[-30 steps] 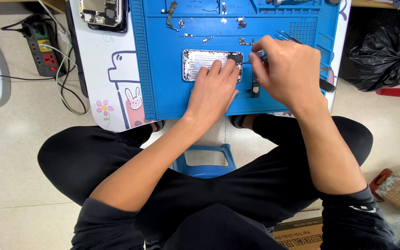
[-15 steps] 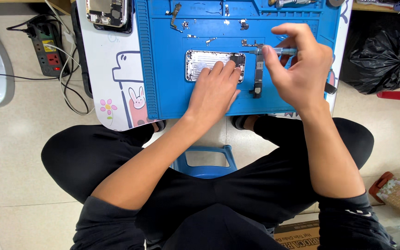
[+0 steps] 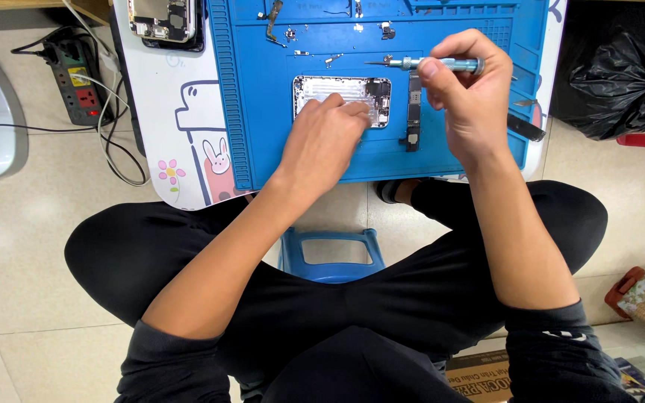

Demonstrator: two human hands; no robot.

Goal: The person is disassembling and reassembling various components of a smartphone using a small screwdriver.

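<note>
Both hands are over a blue work mat on a low table, seen from above past my crossed legs in black trousers and a blue stool between them. Nearest me, my left hand lies palm down, fingers loosely spread and flat, pressing on an opened phone shell with its silvery inside facing up; it grips nothing. Just right of that, my right hand is closed around a thin teal screwdriver, pinched between thumb and fingers and held nearly level, its tip pointing left above the shell's far right corner. Between the two hands a narrow dark circuit strip lies on the mat. Beyond the left hand, small screws and brackets are scattered, and far left of them sits another opened phone.
</note>
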